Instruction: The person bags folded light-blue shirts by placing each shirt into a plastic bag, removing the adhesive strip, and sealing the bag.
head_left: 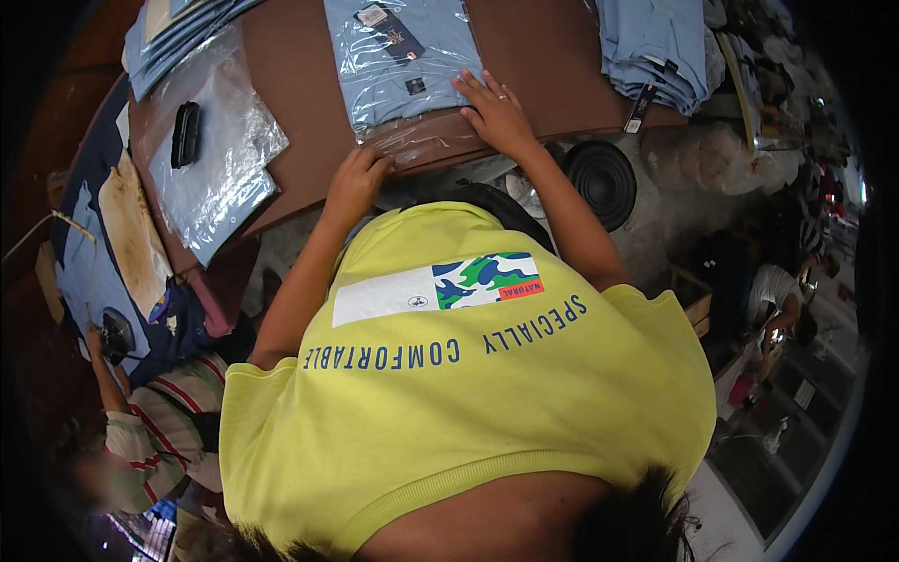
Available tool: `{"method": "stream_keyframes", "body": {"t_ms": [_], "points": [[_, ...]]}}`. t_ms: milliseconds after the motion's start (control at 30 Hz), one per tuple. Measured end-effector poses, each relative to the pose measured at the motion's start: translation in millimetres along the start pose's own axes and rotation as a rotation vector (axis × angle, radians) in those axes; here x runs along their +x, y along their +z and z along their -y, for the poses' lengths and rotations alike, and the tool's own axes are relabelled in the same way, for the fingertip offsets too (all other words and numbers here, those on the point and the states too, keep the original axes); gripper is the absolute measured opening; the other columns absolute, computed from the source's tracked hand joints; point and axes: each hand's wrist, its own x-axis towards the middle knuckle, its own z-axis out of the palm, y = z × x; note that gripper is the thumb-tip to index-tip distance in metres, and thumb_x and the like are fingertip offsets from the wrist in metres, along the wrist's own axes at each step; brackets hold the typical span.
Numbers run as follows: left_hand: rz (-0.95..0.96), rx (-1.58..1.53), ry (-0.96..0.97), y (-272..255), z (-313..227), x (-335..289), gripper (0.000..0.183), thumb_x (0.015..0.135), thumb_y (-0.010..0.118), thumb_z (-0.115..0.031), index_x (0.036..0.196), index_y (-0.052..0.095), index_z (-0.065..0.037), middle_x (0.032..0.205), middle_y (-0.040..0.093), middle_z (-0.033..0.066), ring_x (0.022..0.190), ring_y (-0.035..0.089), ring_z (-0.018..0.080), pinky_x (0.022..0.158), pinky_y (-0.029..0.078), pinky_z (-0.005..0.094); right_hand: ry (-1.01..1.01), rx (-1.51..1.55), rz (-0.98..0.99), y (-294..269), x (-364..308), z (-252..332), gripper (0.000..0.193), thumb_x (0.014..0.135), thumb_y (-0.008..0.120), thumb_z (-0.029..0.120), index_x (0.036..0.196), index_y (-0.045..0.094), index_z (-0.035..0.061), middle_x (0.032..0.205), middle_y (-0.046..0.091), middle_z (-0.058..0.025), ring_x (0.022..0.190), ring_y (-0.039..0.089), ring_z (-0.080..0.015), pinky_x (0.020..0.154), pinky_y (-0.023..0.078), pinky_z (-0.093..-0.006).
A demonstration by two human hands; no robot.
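Note:
A folded light-blue shirt [398,70] with a dark hang tag [391,36] lies inside a clear plastic bag [419,140] on the brown table. The bag's loose end lies wrinkled toward me, past the shirt's edge. My left hand [359,183] is closed on the near left corner of that loose end, its fingertips pinched at the plastic. Spread over the bag's right side, my right hand [496,112] rests with fingers apart, touching the plastic beside the shirt. A ring shows on one finger.
At left on the brown table [290,94] are more clear bags [220,131] with a black oblong object [185,136] on top. Folded blue shirts [655,56] are stacked at right. A round black object [599,184] sits below the table edge. A co-worker in a striped shirt [164,412] works at left.

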Motion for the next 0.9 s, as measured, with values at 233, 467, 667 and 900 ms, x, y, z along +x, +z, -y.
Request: {"method": "stream_keyframes", "body": {"t_ms": [233, 467, 667, 900], "points": [[-0.014, -0.018, 0.147, -15.1, -1.8, 0.8, 0.015, 0.074, 0.064, -0.007, 0.088, 0.064, -0.006, 0.09, 0.058, 0.0059, 0.084, 0.055, 0.0248, 0.071, 0.046, 0.0346, 0.013, 0.038, 0.029, -1.3, 0.1, 0.6, 0.048, 0.092, 0.047, 0.034, 0.138, 0.036, 0.028, 0.147, 0.028, 0.0038, 0.136, 0.024, -0.0246, 0.108, 0.022, -0.0442], [0.214, -0.042, 0.16, -42.3, 3.1, 7.9, 0.02, 0.078, 0.066, -0.02, 0.09, 0.062, -0.004, 0.092, 0.058, 0.0098, 0.083, 0.055, 0.028, 0.073, 0.045, 0.0373, 0.084, 0.461, -0.037, -6.0, 7.2, -16.5, 0.051, 0.086, 0.059, 0.029, 0.133, 0.042, 0.0171, 0.14, 0.038, -0.0066, 0.125, 0.039, -0.0265, 0.099, 0.034, -0.0396], [-0.028, -0.115, -0.484, -15.9, 6.4, 59.6, 0.027, 0.078, 0.067, -0.02, 0.099, 0.059, -0.005, 0.101, 0.055, 0.0168, 0.095, 0.053, 0.0354, 0.08, 0.044, 0.0431, 0.609, 1.078, -0.066, -22.5, 33.4, -6.2, 0.05, 0.078, 0.07, 0.023, 0.117, 0.05, -0.0007, 0.098, 0.056, -0.0119, 0.077, 0.055, -0.0135, 0.055, 0.046, -0.0238], [-0.113, -0.247, -0.45, 20.0, 18.0, 63.2, 0.036, 0.069, 0.069, -0.006, 0.103, 0.058, -0.006, 0.103, 0.051, 0.0188, 0.095, 0.052, 0.0381, 0.081, 0.045, 0.0423, 0.5, 1.189, -0.008, -57.3, 48.1, 27.2, 0.036, 0.074, 0.069, 0.022, 0.101, 0.057, 0.001, 0.077, 0.06, -0.008, 0.051, 0.052, -0.0145, 0.045, 0.042, -0.0282]]}}
